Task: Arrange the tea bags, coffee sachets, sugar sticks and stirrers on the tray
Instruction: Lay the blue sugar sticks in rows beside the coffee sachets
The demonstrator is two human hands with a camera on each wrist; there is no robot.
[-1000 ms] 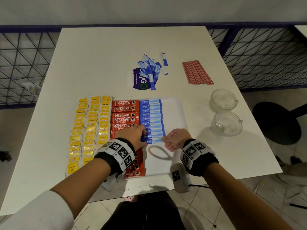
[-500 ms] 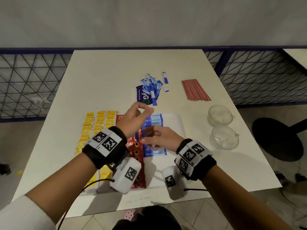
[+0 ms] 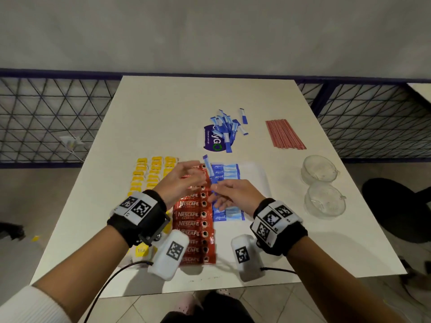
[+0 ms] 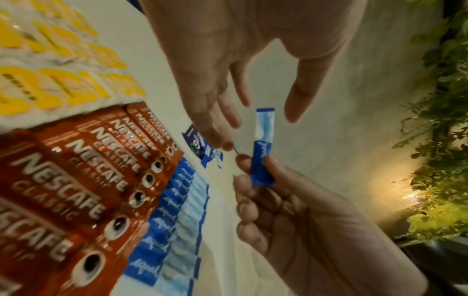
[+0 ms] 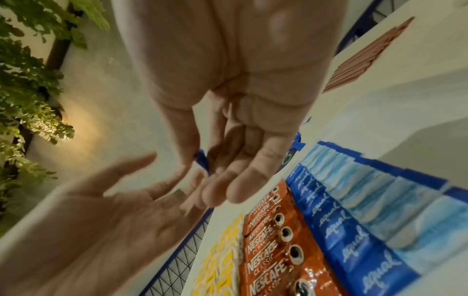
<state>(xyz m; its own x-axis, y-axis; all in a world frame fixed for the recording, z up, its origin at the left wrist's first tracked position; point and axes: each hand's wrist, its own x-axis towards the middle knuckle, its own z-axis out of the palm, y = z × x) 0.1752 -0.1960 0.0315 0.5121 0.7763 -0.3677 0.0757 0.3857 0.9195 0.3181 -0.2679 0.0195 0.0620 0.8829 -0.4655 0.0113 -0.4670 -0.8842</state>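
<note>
One sugar stick (image 4: 262, 147) is pinched upright in the right hand (image 3: 235, 194) beside the released left hand (image 3: 184, 183), and is judged due at the sugar row's (image 3: 227, 174) 6 o'clock end.

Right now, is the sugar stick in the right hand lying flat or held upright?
Upright: the right hand pinches the sugar stick by its lower end, above the tray.

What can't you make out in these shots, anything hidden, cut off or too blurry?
- Head view: the left hand covers part of the red coffee sachets.
- Head view: the white tray, near edge behind wrist cameras.
- Right wrist view: the blue sugar stick is mostly behind the right hand.
- Small print on the yellow tea bags: too small.
</note>
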